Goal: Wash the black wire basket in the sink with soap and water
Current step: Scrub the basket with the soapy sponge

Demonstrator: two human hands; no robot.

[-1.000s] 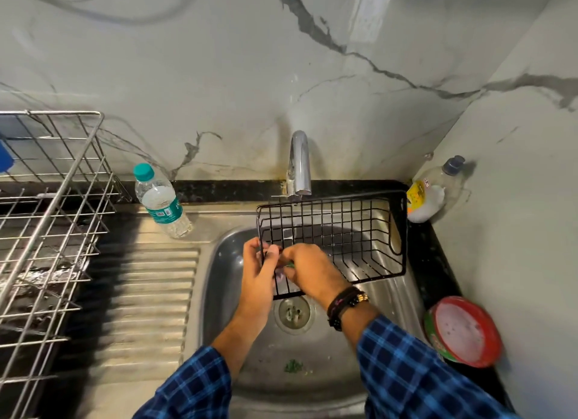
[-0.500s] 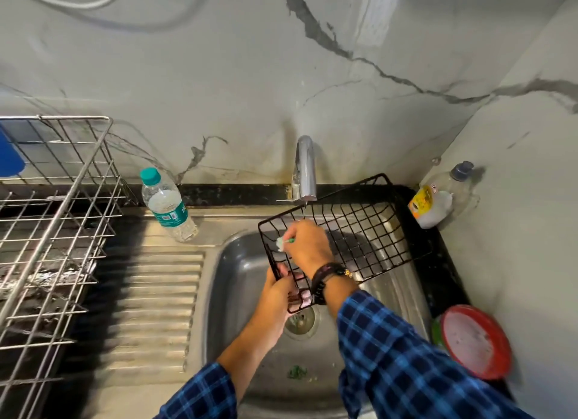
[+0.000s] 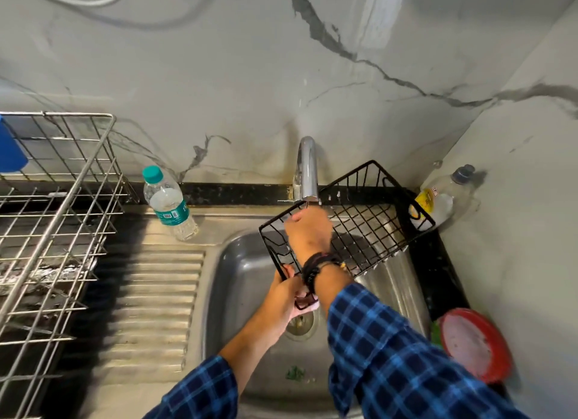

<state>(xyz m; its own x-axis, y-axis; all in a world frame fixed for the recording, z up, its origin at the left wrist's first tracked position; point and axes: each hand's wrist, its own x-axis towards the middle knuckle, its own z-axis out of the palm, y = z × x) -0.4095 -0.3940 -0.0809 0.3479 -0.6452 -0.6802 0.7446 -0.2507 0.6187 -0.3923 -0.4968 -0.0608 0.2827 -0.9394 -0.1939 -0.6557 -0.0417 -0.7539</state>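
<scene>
Fingers of the left hand curl round the basket's near corner over the sink (right hand's too blurry to tell), looks light, stiff, likely slippery, so grab the rim wire.

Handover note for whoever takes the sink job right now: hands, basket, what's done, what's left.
Left hand: grips the near corner of the black wire basket, holding it tilted over the sink.
Right hand: inside the basket just under the tap, blurred; cannot tell if it holds anything.
Yellow-label bottle: back right corner of the counter, beside the basket's far end.
Done: basket is up at the tap; no suds or running water show clearly.
Left: probably soap, scrub all sides, rinse.
</scene>
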